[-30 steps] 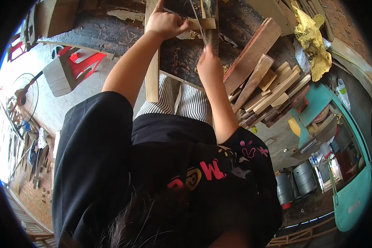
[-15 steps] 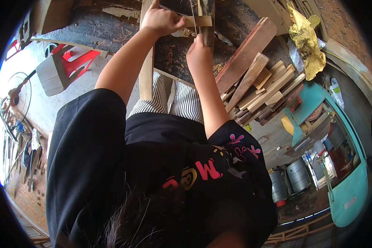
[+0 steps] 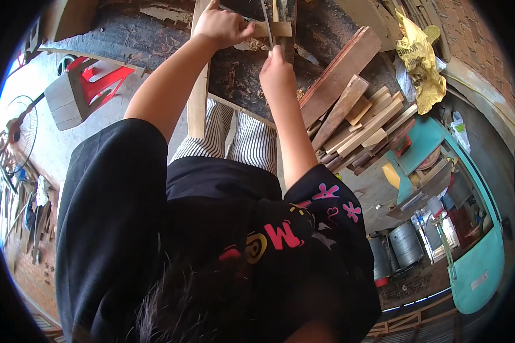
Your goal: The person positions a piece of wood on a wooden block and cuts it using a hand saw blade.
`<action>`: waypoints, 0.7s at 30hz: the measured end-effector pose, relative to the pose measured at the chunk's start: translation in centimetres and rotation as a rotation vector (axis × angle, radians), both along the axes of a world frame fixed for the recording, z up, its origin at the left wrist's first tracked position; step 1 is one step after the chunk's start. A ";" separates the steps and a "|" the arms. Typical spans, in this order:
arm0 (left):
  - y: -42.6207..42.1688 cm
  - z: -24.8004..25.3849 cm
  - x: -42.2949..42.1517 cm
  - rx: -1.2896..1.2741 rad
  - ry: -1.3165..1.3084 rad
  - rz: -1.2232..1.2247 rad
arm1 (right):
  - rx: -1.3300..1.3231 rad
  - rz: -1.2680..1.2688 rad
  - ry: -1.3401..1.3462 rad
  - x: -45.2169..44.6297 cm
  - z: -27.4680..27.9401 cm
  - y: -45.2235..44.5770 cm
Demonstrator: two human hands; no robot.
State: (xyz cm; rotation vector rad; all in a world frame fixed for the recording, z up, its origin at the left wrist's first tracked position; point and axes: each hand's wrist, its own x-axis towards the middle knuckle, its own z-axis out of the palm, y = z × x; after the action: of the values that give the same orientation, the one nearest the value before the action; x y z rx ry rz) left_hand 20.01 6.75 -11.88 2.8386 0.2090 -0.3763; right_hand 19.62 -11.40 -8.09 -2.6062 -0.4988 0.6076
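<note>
At the top of the head view, my left hand (image 3: 225, 27) is closed over a short wooden strip (image 3: 280, 29), its thumb pressing on the near end. The strip lies crosswise on the workbench (image 3: 234, 71). A long pale board (image 3: 198, 111) runs beneath that hand and juts over the bench's near edge. My right hand (image 3: 278, 71) is closed around the lower end of a thin, straight, blade-like tool (image 3: 267, 26), which crosses the short strip. Whether it is a saw or a file, I cannot tell. The tool's upper end is cut off by the frame.
Wood shavings litter the dark bench. To the right lie a thick reddish plank (image 3: 342, 77) and a stack of wood offcuts (image 3: 366, 126). A yellow sack (image 3: 420, 68) hangs farther right. On the left are a red plastic stool (image 3: 106, 83) and a standing fan (image 3: 17, 131).
My right hand has moved slightly up toward the short strip, and the tool leans a little more to the left. My left hand stays on the strip. The whole view has shifted slightly.
</note>
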 end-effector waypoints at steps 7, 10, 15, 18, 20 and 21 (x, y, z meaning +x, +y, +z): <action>0.1 0.0 -0.3 -0.057 -0.009 -0.012 | -0.186 -0.094 0.162 -5.8 3.9 -6.1; 0.1 -0.3 0.0 -0.009 -0.017 -0.030 | -0.059 -0.117 0.264 -3.4 2.8 -3.7; 0.3 2.5 1.0 -0.047 0.108 -0.082 | -0.005 -0.004 -0.037 0.6 -0.4 0.6; 0.1 2.9 1.1 -0.029 0.097 -0.074 | -0.029 -0.040 0.167 -1.2 1.7 -2.4; 0.2 2.7 1.3 -0.040 0.088 -0.071 | -0.037 -0.082 0.178 -3.6 2.3 -5.1; 0.3 2.7 1.3 -0.043 0.081 -0.066 | -0.071 -0.058 0.141 -4.6 3.0 -5.9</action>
State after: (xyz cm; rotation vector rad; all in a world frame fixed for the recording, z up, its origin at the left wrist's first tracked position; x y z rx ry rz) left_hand 21.31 7.02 -9.22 2.7957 0.1214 -0.5042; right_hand 15.06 -17.30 -5.10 -2.6105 -0.3620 0.7960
